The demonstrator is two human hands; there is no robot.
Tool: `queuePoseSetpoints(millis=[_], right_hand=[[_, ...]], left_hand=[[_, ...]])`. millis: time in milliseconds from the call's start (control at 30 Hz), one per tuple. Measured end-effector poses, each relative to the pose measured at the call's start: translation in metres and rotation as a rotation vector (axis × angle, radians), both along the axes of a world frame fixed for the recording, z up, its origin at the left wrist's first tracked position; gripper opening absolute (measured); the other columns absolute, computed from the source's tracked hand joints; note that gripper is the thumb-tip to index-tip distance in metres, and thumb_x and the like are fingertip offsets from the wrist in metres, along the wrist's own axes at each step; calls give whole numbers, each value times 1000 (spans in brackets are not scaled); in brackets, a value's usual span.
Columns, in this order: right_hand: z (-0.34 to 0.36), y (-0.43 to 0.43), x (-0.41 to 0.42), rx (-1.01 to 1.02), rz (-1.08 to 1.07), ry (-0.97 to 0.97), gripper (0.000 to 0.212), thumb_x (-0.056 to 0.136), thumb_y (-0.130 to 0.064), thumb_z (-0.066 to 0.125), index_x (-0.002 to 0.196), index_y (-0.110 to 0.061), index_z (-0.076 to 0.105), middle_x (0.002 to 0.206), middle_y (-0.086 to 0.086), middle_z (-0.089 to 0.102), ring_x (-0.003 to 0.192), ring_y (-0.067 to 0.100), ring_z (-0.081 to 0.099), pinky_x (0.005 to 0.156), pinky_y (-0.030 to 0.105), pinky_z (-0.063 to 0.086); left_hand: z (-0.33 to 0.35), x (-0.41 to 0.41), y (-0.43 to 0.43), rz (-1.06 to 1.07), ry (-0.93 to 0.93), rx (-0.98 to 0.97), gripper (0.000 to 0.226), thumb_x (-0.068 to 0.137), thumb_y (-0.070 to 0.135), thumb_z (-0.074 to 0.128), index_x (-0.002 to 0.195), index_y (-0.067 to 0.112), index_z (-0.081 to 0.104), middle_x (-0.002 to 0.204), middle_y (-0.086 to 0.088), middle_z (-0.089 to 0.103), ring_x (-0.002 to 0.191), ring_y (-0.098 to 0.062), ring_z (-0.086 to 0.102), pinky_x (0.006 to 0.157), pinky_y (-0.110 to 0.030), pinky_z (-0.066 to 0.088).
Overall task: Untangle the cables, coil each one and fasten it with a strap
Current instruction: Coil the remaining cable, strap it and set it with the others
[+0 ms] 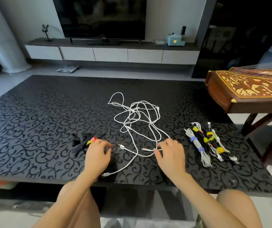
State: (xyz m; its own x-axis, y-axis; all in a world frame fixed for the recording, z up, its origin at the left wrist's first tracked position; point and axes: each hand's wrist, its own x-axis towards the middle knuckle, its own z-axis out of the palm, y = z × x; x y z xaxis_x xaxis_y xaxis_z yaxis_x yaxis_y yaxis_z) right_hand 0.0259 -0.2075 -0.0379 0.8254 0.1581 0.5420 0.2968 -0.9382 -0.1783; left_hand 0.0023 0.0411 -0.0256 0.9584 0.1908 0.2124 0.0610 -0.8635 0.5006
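Beyond your hands on the counter (33,112) sprawls the white cable tangle (137,116). Your right hand (170,153) pinches one strand near its plug; trace it out slowly. Finished bundles (206,142) lie right of it. Your left hand (97,155) curls, apparently empty, beside the spare straps (84,142).

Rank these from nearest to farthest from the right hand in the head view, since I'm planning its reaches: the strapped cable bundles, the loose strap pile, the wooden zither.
1. Strapped cable bundles, just right of the right hand.
2. Loose strap pile, across the table beside the left hand.
3. Wooden zither, far right, off the table.
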Motion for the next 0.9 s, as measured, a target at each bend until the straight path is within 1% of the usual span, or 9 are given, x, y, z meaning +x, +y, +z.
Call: queuePoseSetpoints(millis=[67,167,333,400,467,567,667,767,900], right_hand=[[-3,36,-1,-71,157,11,17,64,-27,83,72,-19,70,71,0,57,65,24,55,59,34,45],[-13,74,-3,-398,296,20,24,47,-21,85,63,-25,67,70,0,56,66,24,54,64,33,37],[-17,87,-1,-589,370,-32,22,53,-21,80,52,-22,58,56,-3,52,59,20,54,65,33,31],[-9,86,4,-490,383,-99,13,64,-18,64,54,-21,57,56,-3,52,58,20,54,64,31,32],[6,86,11,-309,405,-142,18,70,-13,45,57,-17,56,58,0,51,58,22,53,62,31,29],[35,80,24,-173,377,-199,19,71,-18,42,64,-15,60,63,2,55,61,25,53,62,33,28],[67,69,40,37,273,-192,22,76,-17,43,71,-14,64,68,1,61,64,26,55,62,34,39],[107,57,53,349,203,8,29,92,-16,46,71,-6,64,72,6,64,68,27,52,67,38,43],[162,55,71,557,299,350,31,98,-21,47,83,-5,69,77,-1,64,75,14,57,72,30,43]], left_hand=[[-3,-5,6,12,-10,13,10,87,14,64,94,10,70,90,-5,60,93,-25,55,71,-24,32],[-8,-16,5,-55,19,18,13,90,23,60,95,14,69,91,-1,61,92,-20,56,70,-23,33],[-20,-23,-13,-340,143,89,26,92,34,55,110,18,64,104,0,62,102,-18,55,87,-26,40],[-18,-20,-24,-344,143,4,22,95,29,51,108,14,62,102,-3,65,99,-20,58,84,-32,44],[-4,-14,-35,-260,100,-120,20,98,22,45,102,9,60,93,-5,67,88,-22,61,75,-34,44],[34,-4,-42,-178,-14,-288,19,96,13,48,83,13,62,68,6,60,65,-10,53,61,-27,34],[90,-4,-42,-253,-54,-640,28,92,6,49,68,16,58,50,10,49,49,-3,40,51,-18,31],[141,-8,-34,-330,-132,-987,28,94,0,44,72,11,56,50,9,44,47,-2,35,46,-12,28],[171,12,-21,-302,-191,-1123,28,97,1,39,75,9,56,50,7,43,44,-2,32,43,-13,24]])
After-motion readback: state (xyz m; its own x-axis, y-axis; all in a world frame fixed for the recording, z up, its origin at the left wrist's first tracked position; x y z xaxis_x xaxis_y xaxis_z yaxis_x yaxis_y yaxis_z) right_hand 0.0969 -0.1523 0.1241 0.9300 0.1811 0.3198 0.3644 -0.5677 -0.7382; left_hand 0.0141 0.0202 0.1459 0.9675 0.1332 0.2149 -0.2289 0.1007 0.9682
